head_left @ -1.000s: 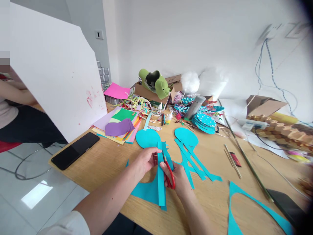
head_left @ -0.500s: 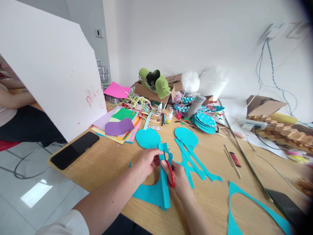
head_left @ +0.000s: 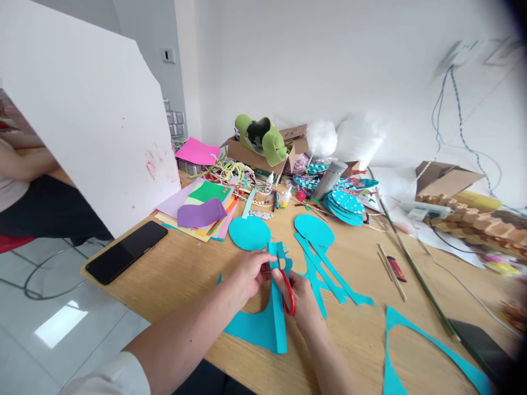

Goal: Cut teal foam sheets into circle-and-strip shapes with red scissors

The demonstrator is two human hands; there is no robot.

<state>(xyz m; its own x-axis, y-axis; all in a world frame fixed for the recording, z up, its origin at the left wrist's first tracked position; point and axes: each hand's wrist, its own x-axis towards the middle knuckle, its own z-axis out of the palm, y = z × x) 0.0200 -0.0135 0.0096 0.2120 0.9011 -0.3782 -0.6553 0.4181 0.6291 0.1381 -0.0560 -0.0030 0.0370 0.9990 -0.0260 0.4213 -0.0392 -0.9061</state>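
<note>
Pinched in my left hand (head_left: pixel 256 270) is a sheet of blue paper (head_left: pixel 251 330) with a folded strip standing up along its right side and a curved cut-out at its left. My right hand (head_left: pixel 302 296) grips red-handled scissors (head_left: pixel 290 296), their blades against the upper part of the folded strip. Just beyond lies a blue paper circle (head_left: pixel 250 233). A second blue circle (head_left: pixel 315 230) rests to the right, with several cut blue strips (head_left: pixel 341 274) crossing below it.
A black phone (head_left: pixel 127 251) lies at the left edge. Coloured paper sheets (head_left: pixel 201 211), a metal flask (head_left: pixel 329 180) and dotted blue discs (head_left: pixel 346 206) sit behind. To the right are a curved blue offcut (head_left: pixel 389 351), thin sticks (head_left: pixel 392 272) and a long stem (head_left: pixel 415 263). A white board (head_left: pixel 94 120) stands left.
Almost nothing differs. The view has shifted very slightly, and both hands keep their hold on the paper and the scissors.
</note>
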